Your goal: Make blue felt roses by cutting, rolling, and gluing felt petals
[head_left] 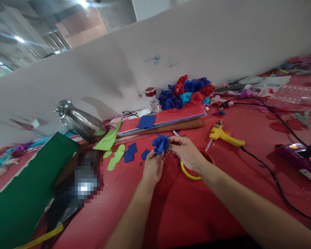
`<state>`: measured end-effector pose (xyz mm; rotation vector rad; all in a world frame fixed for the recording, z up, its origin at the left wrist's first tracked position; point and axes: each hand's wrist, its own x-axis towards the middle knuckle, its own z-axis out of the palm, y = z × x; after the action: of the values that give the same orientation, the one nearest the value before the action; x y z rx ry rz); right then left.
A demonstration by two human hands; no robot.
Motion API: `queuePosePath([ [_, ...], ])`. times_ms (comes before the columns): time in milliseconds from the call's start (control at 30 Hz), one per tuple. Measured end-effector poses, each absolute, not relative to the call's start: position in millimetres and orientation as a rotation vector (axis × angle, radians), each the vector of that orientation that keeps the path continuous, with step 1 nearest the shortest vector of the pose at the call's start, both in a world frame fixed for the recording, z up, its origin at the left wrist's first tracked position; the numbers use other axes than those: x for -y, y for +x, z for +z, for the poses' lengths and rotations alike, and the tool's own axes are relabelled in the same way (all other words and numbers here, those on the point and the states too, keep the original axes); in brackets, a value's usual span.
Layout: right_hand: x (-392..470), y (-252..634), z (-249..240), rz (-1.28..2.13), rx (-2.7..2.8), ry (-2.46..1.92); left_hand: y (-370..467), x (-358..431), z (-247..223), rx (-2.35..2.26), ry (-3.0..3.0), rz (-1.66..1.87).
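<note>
A blue paper flower (pixel 160 144) with ruffled petals is held up over the red table. My left hand (pixel 153 166) is closed on its base from below. From the right, my right hand (pixel 184 152) pinches the flower's edge with the fingertips. Under my right hand lie scissors with yellow and red handles (pixel 188 173), partly covered by the hand. Cut blue paper pieces (pixel 131 152) and light green petal shapes (pixel 116 157) lie left of my hands. A yellow glue gun (pixel 225 135) rests to the right, its black cord trailing off.
Behind stands a stack of coloured sheets (pixel 171 119) with a blue paper square (pixel 146 121) on it. Finished red and blue flowers (pixel 189 90), a glass jar (pixel 153 100) and a steel jug (pixel 80 119) are near the wall. A purple power box (pixel 299 160) sits right, a green board (pixel 31 193) left.
</note>
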<state>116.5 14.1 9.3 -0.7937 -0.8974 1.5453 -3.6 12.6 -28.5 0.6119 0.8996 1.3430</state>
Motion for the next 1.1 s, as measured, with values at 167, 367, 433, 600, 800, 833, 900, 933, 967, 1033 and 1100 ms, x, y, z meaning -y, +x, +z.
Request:
queuePosePath([
  [167,-15,118,10,1.552,0.889,-0.833,-4,-12,-27,-0.906,0.591,1.327],
  [367,-16,120,8,1.506,0.982,-0.863,-4,-12,-25,-0.9,0.594,1.331],
  [433,-17,120,7,1.475,1.028,-0.866,-4,-12,-25,-0.904,0.597,1.329],
  [600,-18,120,4,1.398,1.118,-0.884,-3,-12,-25,-0.905,0.594,1.332],
  [800,-18,119,2,1.35,1.17,-0.866,-3,-12,-25,-0.91,0.607,1.33],
  [833,-18,119,2,1.332,1.184,-0.862,-3,-12,-24,-0.906,0.612,1.327],
  [900,-18,119,1,1.296,1.218,-0.857,-4,-12,-23,-0.899,0.617,1.32],
  [933,-19,119,1,1.283,1.236,-0.858,-4,-11,-23,-0.896,0.616,1.317],
  [967,-19,119,1,1.27,1.254,-0.861,-4,-11,-23,-0.891,0.614,1.313],
  [1033,-19,119,1,1.242,1.284,-0.871,-3,-11,-22,-0.882,0.613,1.307],
  [1100,-19,118,0,1.226,1.3,-0.88,-4,-10,-22,-0.873,0.616,1.307],
])
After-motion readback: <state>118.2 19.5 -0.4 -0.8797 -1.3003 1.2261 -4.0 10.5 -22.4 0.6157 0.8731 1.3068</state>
